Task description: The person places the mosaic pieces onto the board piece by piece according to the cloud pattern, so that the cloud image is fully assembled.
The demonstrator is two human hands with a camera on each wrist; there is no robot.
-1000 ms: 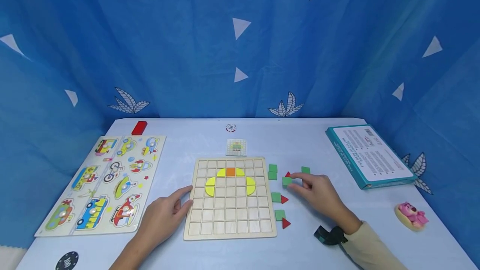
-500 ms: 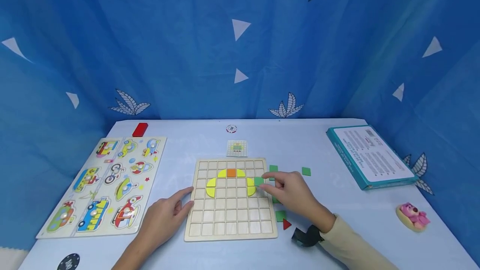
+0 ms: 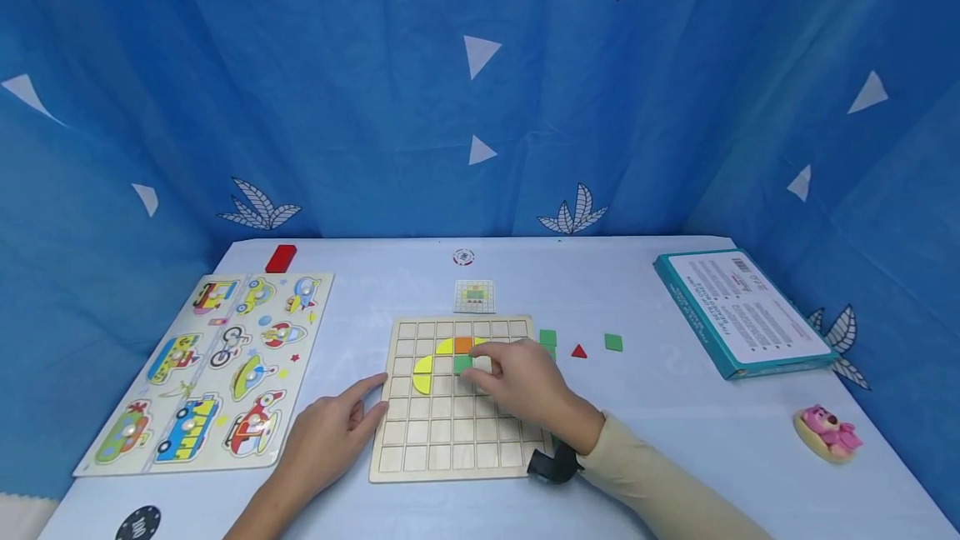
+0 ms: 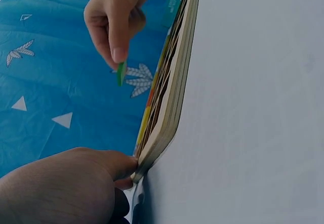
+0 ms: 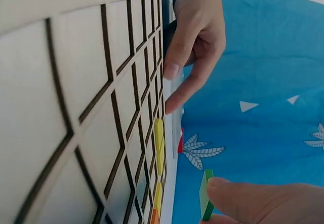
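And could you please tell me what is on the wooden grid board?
Yellow pieces and an orange square sit there; the right hand, pinching a green square above the board, hides some cells whose contents can't be seen.

On the table (image 3: 367, 298), the grid board (image 3: 428, 433) lies between the puzzle (image 3: 202, 373), left, and the box (image 3: 742, 307), right. Behind the grid board lie the pattern card (image 3: 474, 296), then a chip (image 3: 463, 257); right of it, a triangle piece (image 3: 579, 352); before the box, a figurine (image 3: 827, 433).

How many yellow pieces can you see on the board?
4 in the head view: one yellow piece just left of the orange square, another just right, and an upper one and lower one farther left. The right hand may hide more.
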